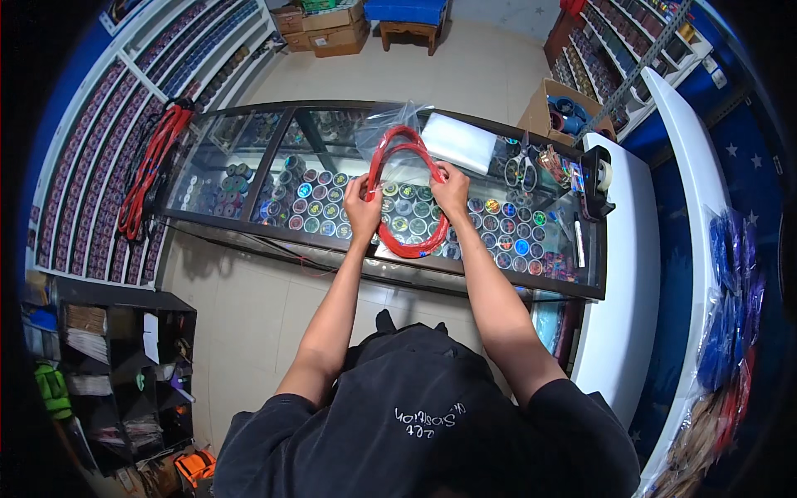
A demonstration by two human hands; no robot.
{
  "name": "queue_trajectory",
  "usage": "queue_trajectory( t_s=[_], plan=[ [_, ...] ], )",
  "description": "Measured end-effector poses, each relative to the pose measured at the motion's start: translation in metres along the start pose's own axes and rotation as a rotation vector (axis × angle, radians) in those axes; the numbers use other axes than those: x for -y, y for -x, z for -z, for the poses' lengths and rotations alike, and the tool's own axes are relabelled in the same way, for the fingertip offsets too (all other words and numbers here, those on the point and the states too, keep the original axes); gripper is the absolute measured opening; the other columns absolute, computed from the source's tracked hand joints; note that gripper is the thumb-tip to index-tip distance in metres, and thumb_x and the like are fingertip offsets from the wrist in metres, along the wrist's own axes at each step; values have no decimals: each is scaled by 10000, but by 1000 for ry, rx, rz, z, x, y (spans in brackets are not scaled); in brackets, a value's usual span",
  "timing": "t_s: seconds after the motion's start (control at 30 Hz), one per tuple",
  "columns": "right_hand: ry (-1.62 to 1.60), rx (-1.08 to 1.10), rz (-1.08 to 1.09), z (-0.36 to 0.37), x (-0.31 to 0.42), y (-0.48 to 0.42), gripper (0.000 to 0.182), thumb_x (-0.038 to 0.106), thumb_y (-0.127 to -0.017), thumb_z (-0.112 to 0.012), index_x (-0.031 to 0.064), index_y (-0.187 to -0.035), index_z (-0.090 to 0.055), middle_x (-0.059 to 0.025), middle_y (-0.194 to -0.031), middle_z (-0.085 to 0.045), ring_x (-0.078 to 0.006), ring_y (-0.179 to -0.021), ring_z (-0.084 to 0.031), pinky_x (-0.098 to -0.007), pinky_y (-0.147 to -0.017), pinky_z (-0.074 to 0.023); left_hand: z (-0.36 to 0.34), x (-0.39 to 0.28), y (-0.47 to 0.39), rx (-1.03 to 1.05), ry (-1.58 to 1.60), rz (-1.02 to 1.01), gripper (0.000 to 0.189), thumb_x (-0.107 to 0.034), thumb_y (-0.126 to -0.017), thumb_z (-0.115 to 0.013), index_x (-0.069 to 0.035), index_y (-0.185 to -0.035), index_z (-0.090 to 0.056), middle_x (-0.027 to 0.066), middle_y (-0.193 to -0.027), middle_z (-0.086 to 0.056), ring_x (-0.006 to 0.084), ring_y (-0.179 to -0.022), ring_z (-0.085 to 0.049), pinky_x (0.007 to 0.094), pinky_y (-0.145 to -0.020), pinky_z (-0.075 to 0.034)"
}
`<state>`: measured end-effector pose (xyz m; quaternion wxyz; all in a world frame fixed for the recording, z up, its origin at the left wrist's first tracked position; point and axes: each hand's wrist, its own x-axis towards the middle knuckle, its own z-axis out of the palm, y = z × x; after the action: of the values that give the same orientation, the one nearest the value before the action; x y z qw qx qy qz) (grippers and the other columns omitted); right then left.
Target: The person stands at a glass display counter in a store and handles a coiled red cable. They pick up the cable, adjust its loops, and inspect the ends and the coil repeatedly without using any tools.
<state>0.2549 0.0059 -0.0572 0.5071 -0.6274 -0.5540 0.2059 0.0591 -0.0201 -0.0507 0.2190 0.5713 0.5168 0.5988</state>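
Observation:
A coil of red cord (409, 251) stands out as a long oval above the glass-topped display counter (268, 163). My left hand (362, 205) grips the coil's left side, and my right hand (451, 188) grips its right side. Behind the coil's far end lies a clear plastic bag (372, 132), partly covered by the cord. A stack of clear plastic sleeves (461, 142) rests on the glass just beyond my right hand. Through the glass, rows of round spools (315, 208) show beneath and around the coil.
Scissors (522, 171), a tape dispenser (596, 183) and a white marker (580, 244) lie at the counter's right end. Bundled red and black cords (152, 165) hang at the left by a spool rack (87, 162). A cardboard box (534, 112) stands behind the counter.

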Motion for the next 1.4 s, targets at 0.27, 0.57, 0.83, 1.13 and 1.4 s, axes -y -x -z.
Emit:
queue_trajectory(
  t_s=[0.27,0.57,0.83,1.13,1.4],
  plan=[
    [39,-62,63,-4,-6,-1,302,36,-721,-721,9,-1018,-678,-159,-790,-703,-220,-721,-703,-324,-681,-531,-4,6,-1,-18,10,-16,278,22,-781,-692,19,-1055,-650,105,-914,-627,199,-814,-664,294,-722,-529],
    [135,50,14,3,0,-6,328,68,-698,-738,55,-1021,-683,-145,-743,-696,-234,-673,-691,-358,-658,-526,-2,5,0,15,-15,20,298,26,-794,-688,17,-1089,-646,91,-970,-633,180,-895,-671,286,-796,-527],
    [-29,354,-265,9,-22,-19,464,41,-717,-747,43,-1159,-606,-113,-795,-721,-167,-724,-691,-313,-641,-518,-7,4,-1,15,-31,1,298,29,-795,-679,18,-1091,-645,95,-967,-629,188,-887,-670,293,-792,-529],
    [-343,666,-501,25,-7,-31,675,-158,-745,-600,-48,-1353,-328,-243,-964,-683,-239,-854,-690,-313,-695,-545,-10,0,-2,0,-38,4,310,35,-782,-675,19,-1090,-646,108,-974,-631,199,-892,-670,301,-788,-529],
    [-688,749,-607,39,-7,-27,665,-148,-768,-619,-28,-1354,-330,-248,-1040,-654,-238,-839,-676,-304,-748,-576,-12,4,-2,11,-70,24,327,33,-771,-681,13,-1095,-645,111,-973,-641,206,-873,-669,309,-786,-530]
  ],
)
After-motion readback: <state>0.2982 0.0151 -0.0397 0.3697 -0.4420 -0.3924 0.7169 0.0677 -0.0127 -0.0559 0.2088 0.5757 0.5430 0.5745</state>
